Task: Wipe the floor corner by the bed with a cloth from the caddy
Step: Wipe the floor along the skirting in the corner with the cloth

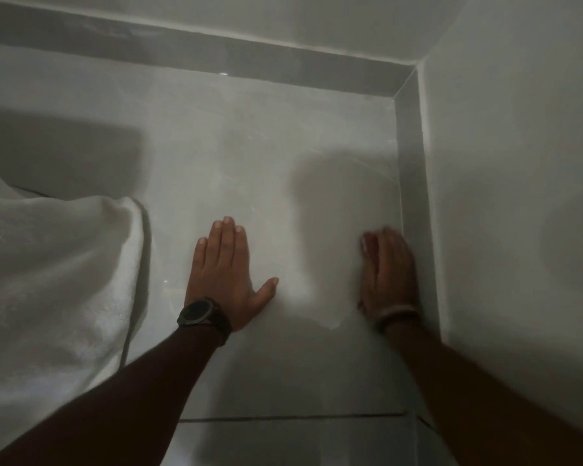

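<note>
My left hand (223, 277) lies flat on the pale floor tile (249, 163), fingers spread, a dark watch on its wrist. My right hand (387, 274) is blurred and presses down right beside the skirting on the right. A small reddish bit of cloth (367, 245) shows under its fingertips; the rest of the cloth is hidden by the hand. The floor corner (392, 100) lies beyond that hand, where the two skirtings meet. The caddy is out of view.
A white bed cover (54, 270) hangs down to the floor at the left, close to my left hand. Grey skirting (413, 183) and white walls close off the right and far sides. A dark grout line (283, 418) crosses the floor near me.
</note>
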